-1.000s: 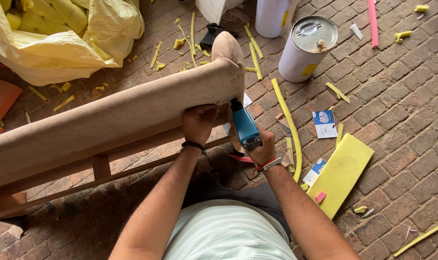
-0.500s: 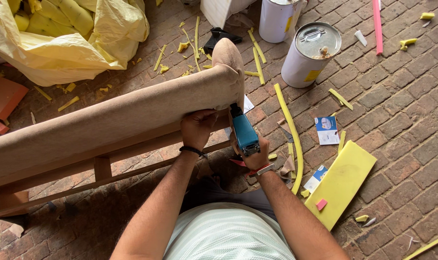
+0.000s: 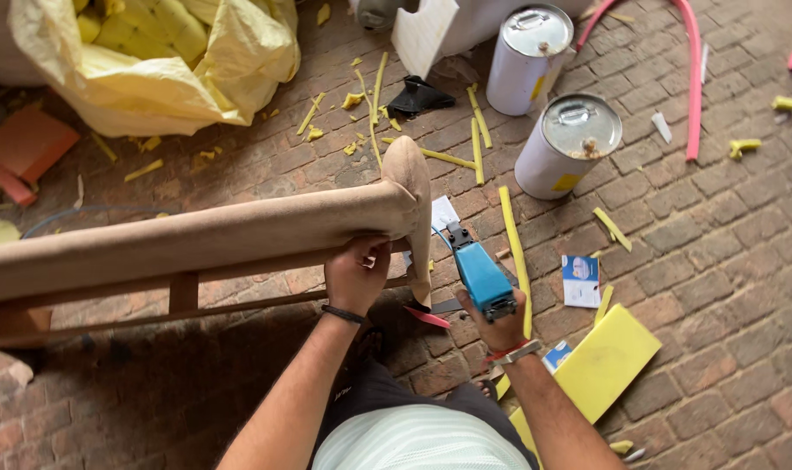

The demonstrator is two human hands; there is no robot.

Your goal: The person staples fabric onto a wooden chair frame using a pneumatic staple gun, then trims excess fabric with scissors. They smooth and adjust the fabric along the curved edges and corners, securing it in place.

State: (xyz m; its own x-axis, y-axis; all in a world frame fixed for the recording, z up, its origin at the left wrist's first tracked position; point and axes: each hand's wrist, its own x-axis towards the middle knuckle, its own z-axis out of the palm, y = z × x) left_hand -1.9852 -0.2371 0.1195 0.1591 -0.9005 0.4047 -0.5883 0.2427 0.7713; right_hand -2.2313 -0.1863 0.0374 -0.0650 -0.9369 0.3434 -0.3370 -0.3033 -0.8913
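1. Brick floor (image 3: 727, 261): fills the whole view and carries everything else.
2. Upholstered frame rail (image 3: 195, 239): a long padded piece in tan fabric, running from 9 o'clock to the centre of the view; bare wooden slats show beneath it, and its rounded end sits just above centre.
3. Yellow plastic bag (image 3: 152, 61): at 11 o'clock, bulging with yellow foam offcuts.
4. Yellow foam slab (image 3: 605, 365): flat on the bricks at 4 o'clock, just beside the right forearm.
5. Two white metal cans (image 3: 552, 148): at 1 o'clock, well apart from the hands; thin yellow foam strips (image 3: 516, 252) lie scattered between them and the rail.
6. Pink foam strip (image 3: 694, 78): curved, at 2 o'clock.
7. Left hand (image 3: 354, 274): at centre, fingers curled and pressed against the underside of the rail near its end, gripping the fabric edge; a dark band circles the wrist.
8. Right hand (image 3: 500, 326): at 5 o'clock from the rail end, fingers wrapped tight around the handle of the tool; a red band sits at the wrist.
9. Blue staple gun (image 3: 478, 274): held tilted, its nose pointing toward 11 o'clock, just beside the rail end; whether it touches the fabric cannot be told.
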